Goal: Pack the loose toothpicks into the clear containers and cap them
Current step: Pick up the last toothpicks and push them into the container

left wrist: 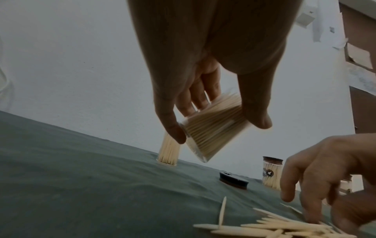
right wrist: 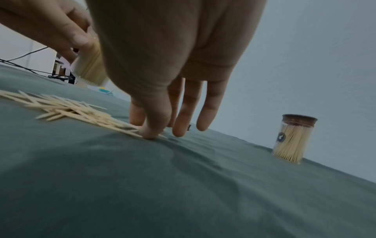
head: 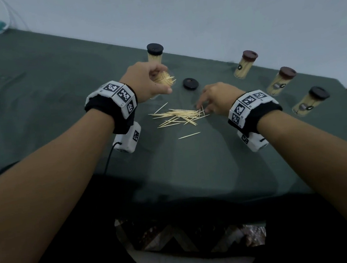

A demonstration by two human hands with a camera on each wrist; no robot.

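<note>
My left hand (head: pixel 162 84) grips an uncapped clear container (left wrist: pixel 213 133) part-filled with toothpicks and holds it tilted above the green cloth. In the left wrist view my left hand (left wrist: pixel 218 128) has thumb and fingers curled round the container's wall. Loose toothpicks (head: pixel 179 117) lie in a pile in front of it. My right hand (head: pixel 200 105) reaches down to the pile's right end. In the right wrist view my right hand (right wrist: pixel 150 131) pinches toothpick ends (right wrist: pixel 122 125) between thumb and index finger, the other fingers straight. A loose black cap (head: pixel 190 83) lies behind the pile.
Several capped, filled containers stand on the table (head: pixel 59 100): one at the back (head: pixel 155 53) behind my left hand, three along the right edge (head: pixel 245 64) (head: pixel 281 80) (head: pixel 310 101). A single toothpick (head: pixel 189 135) lies nearer me. A wall runs behind the table.
</note>
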